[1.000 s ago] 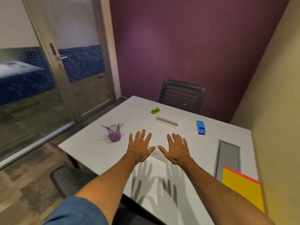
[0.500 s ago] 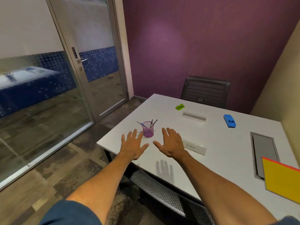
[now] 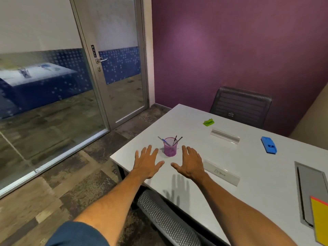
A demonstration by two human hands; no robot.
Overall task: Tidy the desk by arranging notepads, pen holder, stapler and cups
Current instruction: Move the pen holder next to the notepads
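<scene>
Both hands, left hand (image 3: 148, 163) and right hand (image 3: 190, 163), fingers spread, empty, flanking pink pen holder (image 3: 170, 146) near surface's (image 3: 204, 153) left edge. Risk: careless nudge tips holder, pens spill floorward.

One worktop (image 3: 248, 174), one purple pen holder (image 3: 170, 149) near its left edge with about four pens, two clear name stands right of the holder, one green stapler (image 3: 208, 122) and one blue stapler (image 3: 268, 145) beyond it, one yellow notepad (image 3: 321, 222) far right, two chairs, two hands.
</scene>
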